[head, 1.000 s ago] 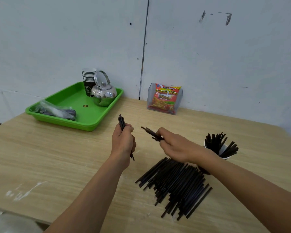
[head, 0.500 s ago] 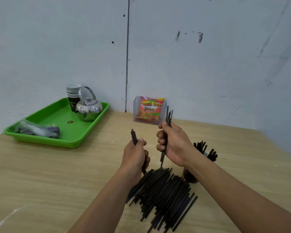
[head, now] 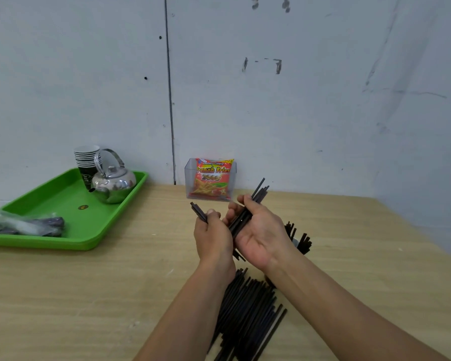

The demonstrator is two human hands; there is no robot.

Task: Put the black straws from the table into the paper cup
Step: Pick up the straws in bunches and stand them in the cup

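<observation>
My left hand (head: 214, 238) grips a few black straws whose tips (head: 198, 211) stick out up and left of the fist. My right hand (head: 261, 230), palm turned up, holds a bundle of black straws (head: 258, 191) that slants up to the right. The two hands touch above the table. A pile of black straws (head: 248, 311) lies on the wood below my forearms. The paper cup (head: 296, 242), with several straws (head: 303, 242) standing in it, is mostly hidden behind my right wrist.
A green tray (head: 99, 230) at the left carries a steel kettle (head: 113, 182), stacked paper cups (head: 86, 157) and a plastic bag (head: 24, 225). A clear holder with a snack packet (head: 211, 179) stands at the wall. The table edge runs at the right.
My hands have come together. The right hand has turned palm up and its straws now slant instead of standing upright. The camera view has tilted up.
</observation>
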